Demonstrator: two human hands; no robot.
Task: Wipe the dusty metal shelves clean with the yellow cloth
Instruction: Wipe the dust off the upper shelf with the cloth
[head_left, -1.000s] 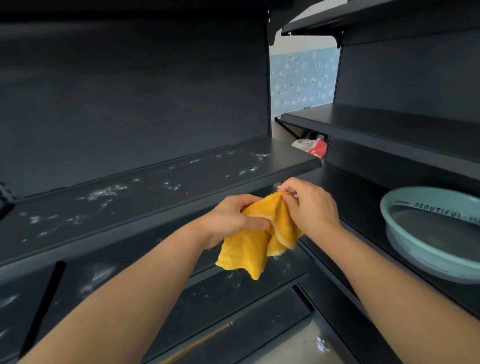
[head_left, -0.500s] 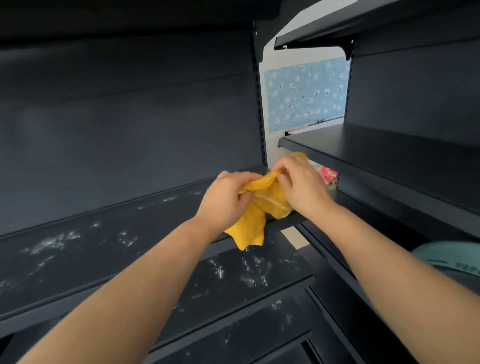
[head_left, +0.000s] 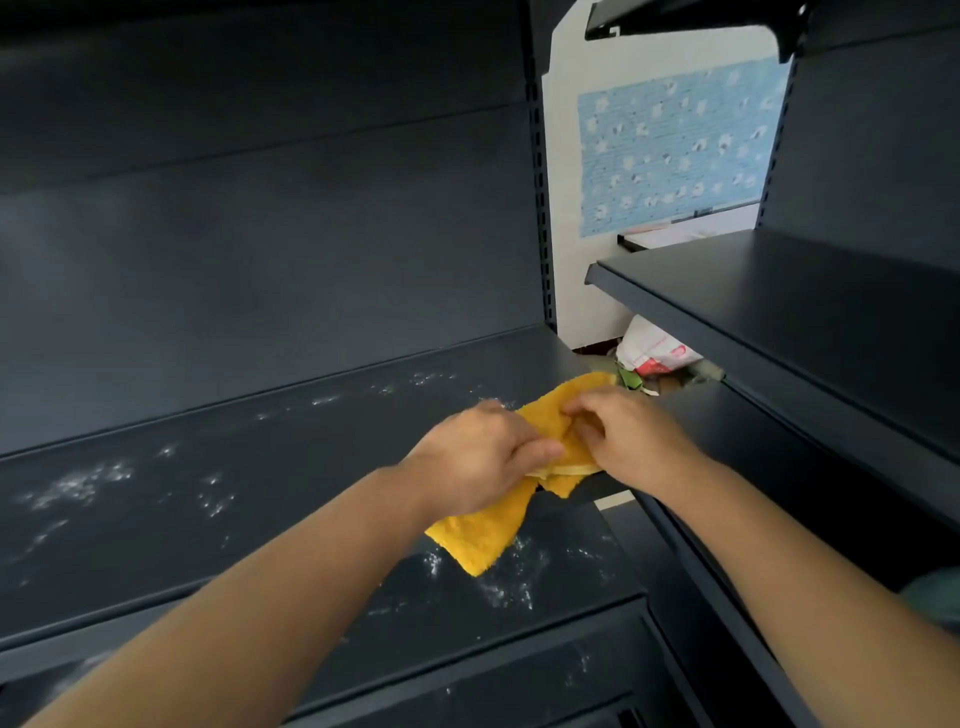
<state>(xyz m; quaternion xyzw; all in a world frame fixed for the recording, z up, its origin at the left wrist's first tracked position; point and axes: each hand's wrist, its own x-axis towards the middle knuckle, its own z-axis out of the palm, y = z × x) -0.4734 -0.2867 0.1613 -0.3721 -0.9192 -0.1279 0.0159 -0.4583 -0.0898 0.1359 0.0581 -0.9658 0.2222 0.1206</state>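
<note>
While the tall dark-grey metal shelving (head_left: 260, 234) fills most of the view, the work sits at the right end of its dusty middle shelf (head_left: 291, 467), a long flat dark board flecked with white powder (head_left: 78, 483). Below it, the lower shelf (head_left: 571, 597) carries more of the same flecks.

The yellow terry cloth (head_left: 483, 535) lies bunched on that right end, at the front edge. Its far part rests on the board and its near part hangs over the lip. Its long axis runs on a diagonal from far right to near left, and the free corner points down toward the lower shelf.

The left hand (head_left: 478, 457) grips the cloth's middle with curled fingers. The right hand (head_left: 628, 436) seems to pinch a fold beside it, though the fingertips are partly hidden in the fabric.

The step in hand looks like gathering the cloth into a pad before wiping. To do it well, I would tuck the hanging corner under so that a flat, folded face meets the metal. Then press evenly and draw leftward along the board in long overlapping strokes, pushing powder one way instead of scattering it onto the shelf below.
</note>
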